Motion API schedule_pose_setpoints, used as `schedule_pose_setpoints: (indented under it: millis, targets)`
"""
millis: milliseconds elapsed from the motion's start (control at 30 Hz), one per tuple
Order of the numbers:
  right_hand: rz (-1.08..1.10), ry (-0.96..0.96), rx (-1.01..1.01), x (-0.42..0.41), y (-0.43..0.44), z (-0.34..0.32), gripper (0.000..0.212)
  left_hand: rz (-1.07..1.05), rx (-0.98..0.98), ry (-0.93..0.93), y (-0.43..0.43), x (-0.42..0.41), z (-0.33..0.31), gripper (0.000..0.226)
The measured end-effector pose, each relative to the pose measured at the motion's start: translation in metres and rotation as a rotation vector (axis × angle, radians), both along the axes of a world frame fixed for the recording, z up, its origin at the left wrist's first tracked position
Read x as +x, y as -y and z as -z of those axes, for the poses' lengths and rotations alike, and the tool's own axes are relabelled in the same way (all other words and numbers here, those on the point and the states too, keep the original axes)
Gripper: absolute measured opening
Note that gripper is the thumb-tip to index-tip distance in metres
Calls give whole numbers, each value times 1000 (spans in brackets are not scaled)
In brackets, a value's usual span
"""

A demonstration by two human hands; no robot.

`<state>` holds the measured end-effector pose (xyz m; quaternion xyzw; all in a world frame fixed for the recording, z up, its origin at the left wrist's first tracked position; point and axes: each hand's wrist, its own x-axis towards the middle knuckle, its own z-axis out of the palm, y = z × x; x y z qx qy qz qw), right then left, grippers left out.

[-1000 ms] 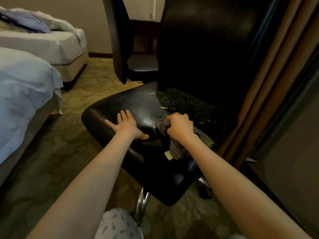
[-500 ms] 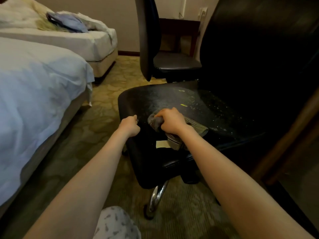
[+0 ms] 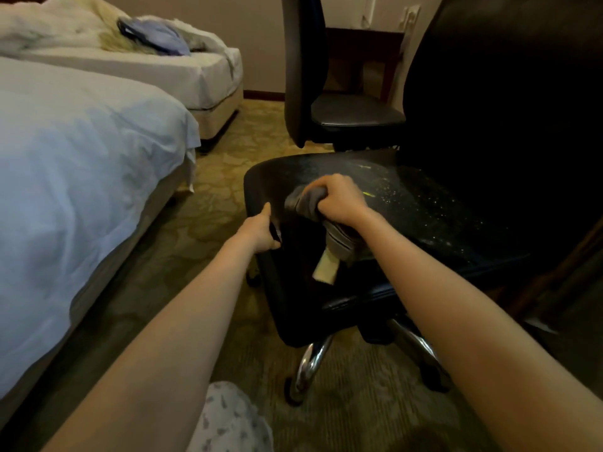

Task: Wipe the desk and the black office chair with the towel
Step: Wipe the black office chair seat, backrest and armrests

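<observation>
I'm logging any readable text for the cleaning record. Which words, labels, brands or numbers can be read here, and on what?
No text can be read.
Pale tag hanging from the grey towel gripped in the right hand: any print is too blurred to read.
Black leather office chair seat, its edge gripped by the left hand: light specks only, no lettering.
Light wall plate: no marking legible.
</observation>
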<state>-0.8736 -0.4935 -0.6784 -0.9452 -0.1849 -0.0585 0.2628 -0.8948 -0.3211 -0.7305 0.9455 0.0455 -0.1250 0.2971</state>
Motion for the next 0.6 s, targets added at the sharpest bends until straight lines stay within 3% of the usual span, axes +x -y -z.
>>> schedule_pose_setpoints:
  millis: [67,167,333,600]
  targets:
    - [89,2,-116,17,-14,18,43,-35,99,2,1,-2,5,84]
    - [54,-113,-287,30,-26,36,43,-99,79,18,3,-3,22,65]
    - [-126,-91,-296,22,-10,41,40,-139,42,6,0,0,28,64]
    - [-349,-212,-297,-40,10,28,36,-206,288,-72,26,-15,5,53]
